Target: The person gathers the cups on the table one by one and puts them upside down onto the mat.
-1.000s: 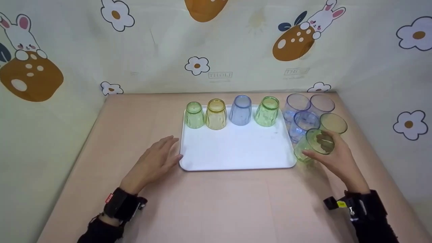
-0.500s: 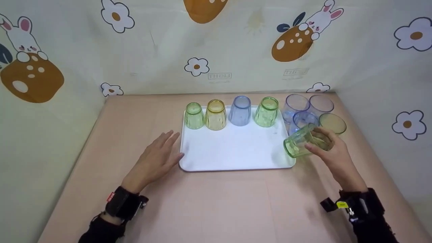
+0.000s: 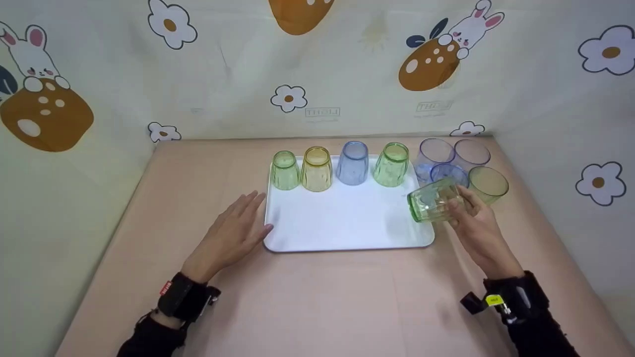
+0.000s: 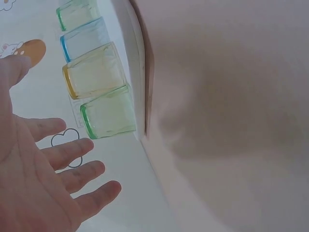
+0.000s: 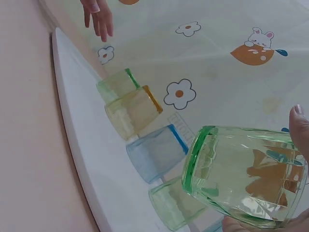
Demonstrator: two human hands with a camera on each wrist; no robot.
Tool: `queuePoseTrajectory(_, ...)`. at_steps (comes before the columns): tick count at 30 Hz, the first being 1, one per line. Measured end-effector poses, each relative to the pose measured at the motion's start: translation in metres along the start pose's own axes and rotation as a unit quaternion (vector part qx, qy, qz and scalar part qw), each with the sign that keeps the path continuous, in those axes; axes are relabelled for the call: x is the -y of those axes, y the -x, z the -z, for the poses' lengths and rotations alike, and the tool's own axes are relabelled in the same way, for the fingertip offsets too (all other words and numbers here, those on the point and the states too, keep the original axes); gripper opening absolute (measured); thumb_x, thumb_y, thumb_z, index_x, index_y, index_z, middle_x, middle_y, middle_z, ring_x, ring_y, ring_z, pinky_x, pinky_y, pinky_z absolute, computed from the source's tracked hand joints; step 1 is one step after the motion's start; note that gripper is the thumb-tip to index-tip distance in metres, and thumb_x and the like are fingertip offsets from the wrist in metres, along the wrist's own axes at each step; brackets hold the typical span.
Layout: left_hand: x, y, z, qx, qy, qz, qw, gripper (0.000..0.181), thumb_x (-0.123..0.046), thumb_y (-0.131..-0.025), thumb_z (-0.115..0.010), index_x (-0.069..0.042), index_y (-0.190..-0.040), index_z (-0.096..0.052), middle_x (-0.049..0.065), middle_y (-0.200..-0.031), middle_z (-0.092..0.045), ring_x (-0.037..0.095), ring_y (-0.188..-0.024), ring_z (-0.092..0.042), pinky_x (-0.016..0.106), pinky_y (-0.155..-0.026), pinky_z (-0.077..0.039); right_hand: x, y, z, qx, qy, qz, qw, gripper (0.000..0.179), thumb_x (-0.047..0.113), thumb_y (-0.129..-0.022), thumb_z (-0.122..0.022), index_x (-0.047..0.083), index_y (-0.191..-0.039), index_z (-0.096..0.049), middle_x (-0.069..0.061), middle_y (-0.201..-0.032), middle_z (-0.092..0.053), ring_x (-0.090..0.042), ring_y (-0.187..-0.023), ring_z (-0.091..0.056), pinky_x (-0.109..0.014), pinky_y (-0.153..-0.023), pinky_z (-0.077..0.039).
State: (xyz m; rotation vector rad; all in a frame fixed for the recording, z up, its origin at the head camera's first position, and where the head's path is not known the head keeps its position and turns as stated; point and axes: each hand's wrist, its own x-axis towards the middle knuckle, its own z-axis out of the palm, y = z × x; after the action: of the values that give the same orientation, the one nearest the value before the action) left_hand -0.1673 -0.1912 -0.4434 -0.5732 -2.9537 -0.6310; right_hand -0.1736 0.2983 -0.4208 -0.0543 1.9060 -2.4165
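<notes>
My right hand [image 3: 478, 230] grips a green glass [image 3: 430, 202] near its rim, tipped on its side with the thick base pointing left, above the right edge of the white tray [image 3: 342, 223]. In the right wrist view this glass [image 5: 241, 174] fills the lower right. Along the tray's back stand upside-down glasses: a small green glass [image 3: 285, 171], a yellow glass [image 3: 317, 169], a blue glass [image 3: 352, 163] and another green glass [image 3: 392, 165]. My left hand [image 3: 225, 238] is by the tray's left edge, its fingers spread and holding nothing; the left wrist view shows its palm [image 4: 29, 183].
Right of the tray, several glasses stand mouth up: a yellowish glass [image 3: 488, 183], a blue glass [image 3: 449, 174], a bluish glass [image 3: 435, 151] and a pale purplish glass [image 3: 472, 151]. A patterned cloth wall [image 3: 223, 89] rises behind the pinkish table [image 3: 337, 297].
My right hand has lifted the green glass from the right-hand group, tipped it from upright to sideways and carried it left over the tray's edge. The left hand has barely moved.
</notes>
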Motion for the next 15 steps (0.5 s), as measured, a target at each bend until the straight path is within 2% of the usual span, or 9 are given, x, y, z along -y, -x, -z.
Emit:
queuePoseTrajectory(4,-0.001,-0.001,0.000,0.001,0.000,0.002,1.0000,0.076,-0.054,-0.104,-0.049,-0.004,-0.158,-0.032,0.020,-0.161,-0.030,0.040,-0.148,-0.024,0.057,-0.116,-0.025,-0.003,-0.003,-0.004,0.005,-0.023,-0.001,0.9997,0.078,0.023,-0.106,-0.056,-0.002,-0.160,-0.004,-0.018,-0.159,-0.023,-0.022,-0.142,-0.035,-0.027,-0.112,-0.033)
queuePoseTrajectory(8,-0.002,-0.002,0.001,0.007,-0.002,0.005,1.0000,0.078,-0.056,-0.103,-0.048,-0.003,-0.159,-0.031,0.020,-0.161,-0.030,0.040,-0.148,-0.024,0.056,-0.117,-0.024,-0.005,-0.006,-0.008,0.006,-0.052,0.001,0.9987,0.076,0.024,-0.107,-0.054,-0.002,-0.160,-0.006,-0.016,-0.158,-0.022,-0.020,-0.139,-0.038,-0.029,-0.114,-0.032)
queuePoseTrajectory(15,-0.006,-0.005,0.001,0.012,0.008,0.008,0.9999,0.077,-0.055,-0.103,-0.049,-0.004,-0.159,-0.031,0.019,-0.161,-0.030,0.039,-0.148,-0.024,0.057,-0.117,-0.024,-0.006,-0.008,-0.018,-0.001,-0.090,-0.018,0.9958,0.088,0.032,-0.104,-0.056,0.002,-0.161,0.004,-0.016,-0.165,-0.003,-0.024,-0.149,-0.014,-0.035,-0.120,-0.017)
